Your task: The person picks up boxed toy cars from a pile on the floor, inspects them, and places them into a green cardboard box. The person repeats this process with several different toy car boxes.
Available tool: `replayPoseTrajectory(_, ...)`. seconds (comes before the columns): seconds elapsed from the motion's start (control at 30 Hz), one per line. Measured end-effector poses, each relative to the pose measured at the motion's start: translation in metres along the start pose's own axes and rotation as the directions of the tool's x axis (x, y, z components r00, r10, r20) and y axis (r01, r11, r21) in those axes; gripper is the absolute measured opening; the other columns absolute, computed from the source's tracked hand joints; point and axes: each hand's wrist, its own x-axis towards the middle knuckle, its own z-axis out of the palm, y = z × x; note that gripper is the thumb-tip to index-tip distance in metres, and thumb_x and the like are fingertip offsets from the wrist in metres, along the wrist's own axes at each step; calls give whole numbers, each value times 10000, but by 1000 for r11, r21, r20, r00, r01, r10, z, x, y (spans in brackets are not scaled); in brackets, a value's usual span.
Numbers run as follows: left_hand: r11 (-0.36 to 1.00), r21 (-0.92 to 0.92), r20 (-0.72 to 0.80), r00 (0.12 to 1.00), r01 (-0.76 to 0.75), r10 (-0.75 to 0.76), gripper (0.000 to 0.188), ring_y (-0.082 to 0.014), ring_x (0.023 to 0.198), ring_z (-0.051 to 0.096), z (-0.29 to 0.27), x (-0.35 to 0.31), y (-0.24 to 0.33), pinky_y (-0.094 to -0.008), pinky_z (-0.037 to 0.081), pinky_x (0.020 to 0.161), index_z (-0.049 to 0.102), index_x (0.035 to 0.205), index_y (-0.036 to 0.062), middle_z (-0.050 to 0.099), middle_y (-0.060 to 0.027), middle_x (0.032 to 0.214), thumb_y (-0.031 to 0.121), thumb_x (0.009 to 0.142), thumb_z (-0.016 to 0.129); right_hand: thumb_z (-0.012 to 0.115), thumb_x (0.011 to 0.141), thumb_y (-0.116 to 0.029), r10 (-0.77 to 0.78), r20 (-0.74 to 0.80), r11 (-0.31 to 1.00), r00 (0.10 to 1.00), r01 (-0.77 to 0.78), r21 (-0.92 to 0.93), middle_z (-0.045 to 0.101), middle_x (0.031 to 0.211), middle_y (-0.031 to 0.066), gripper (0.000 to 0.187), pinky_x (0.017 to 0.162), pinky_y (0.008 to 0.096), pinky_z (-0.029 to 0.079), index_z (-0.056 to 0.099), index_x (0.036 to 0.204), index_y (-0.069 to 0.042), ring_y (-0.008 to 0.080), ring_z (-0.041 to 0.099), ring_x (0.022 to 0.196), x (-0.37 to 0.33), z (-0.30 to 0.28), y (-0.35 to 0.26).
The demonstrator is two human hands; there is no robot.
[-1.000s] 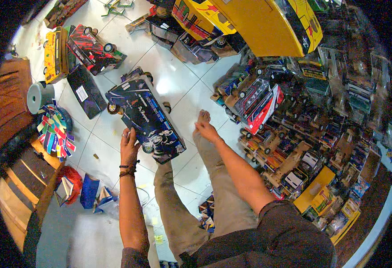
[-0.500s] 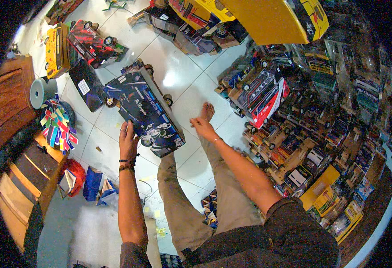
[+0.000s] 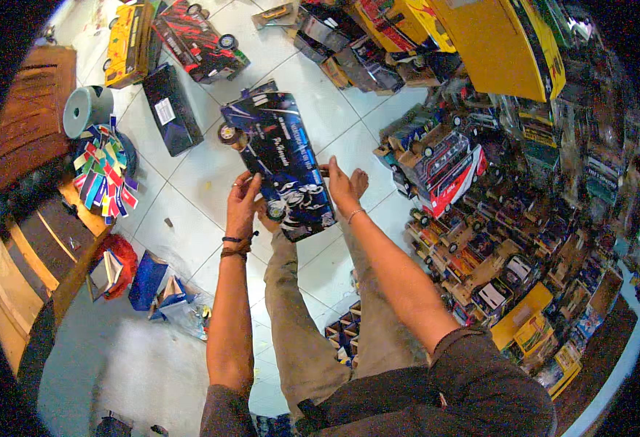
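A dark blue and black toy truck (image 3: 285, 156) with white printed artwork hangs tilted in front of me, one broad side facing up. My left hand (image 3: 243, 195) grips its left edge between the two visible wheels. At the opposite edge, my right hand (image 3: 342, 188) is closed on the truck, with some fingertips hidden by it. Below it are my bare feet and the tiled floor.
Other toy trucks, one yellow (image 3: 129, 45) and one red and black (image 3: 197, 42), lie at the far left near a black box (image 3: 173, 111). A tub of coloured pieces (image 3: 105, 171) stands left. Toy vehicles (image 3: 473, 251) crowd the right, below a large yellow one (image 3: 495, 47).
My right hand, apart from the truck before, now holds its right edge. The truck has turned more upright in view. The whole view has shifted, moving the surroundings rightward and up.
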Motion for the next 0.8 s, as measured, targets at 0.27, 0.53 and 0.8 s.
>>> replayPoseTrajectory(0.27, 995, 73, 93, 992, 74, -81, 395, -213, 1056, 582, -36, -18, -7, -347, 500, 857, 507, 1253, 107, 588, -92, 1173, 369, 957, 517, 100, 882, -721, 283, 26, 939, 959, -272, -213, 421, 1372, 242, 768, 1112, 487, -40, 638, 1183, -264, 433, 113, 1360, -3, -7, -19)
replayPoseTrajectory(0.53, 947, 197, -14, 967, 253, -255, 445, -175, 987, 596, -96, -24, -44, -331, 484, 790, 533, 1211, 122, 621, -72, 1130, 459, 921, 549, 152, 937, -629, 126, 34, 992, 991, -126, -19, 653, 1064, 199, 810, 975, 384, 392, 653, 1067, -6, 358, 584, 1053, 14, 4, 18)
replayPoseTrajectory(0.8, 728, 661, -4, 971, 182, -239, 421, -153, 791, 635, -127, -40, -106, -297, 495, 686, 580, 1119, 72, 678, -82, 920, 434, 905, 571, 230, 939, -628, 209, 86, 971, 974, -217, 96, 693, 1000, 108, 749, 1006, 347, 338, 634, 1128, -26, 229, 574, 1071, 6, -29, 30)
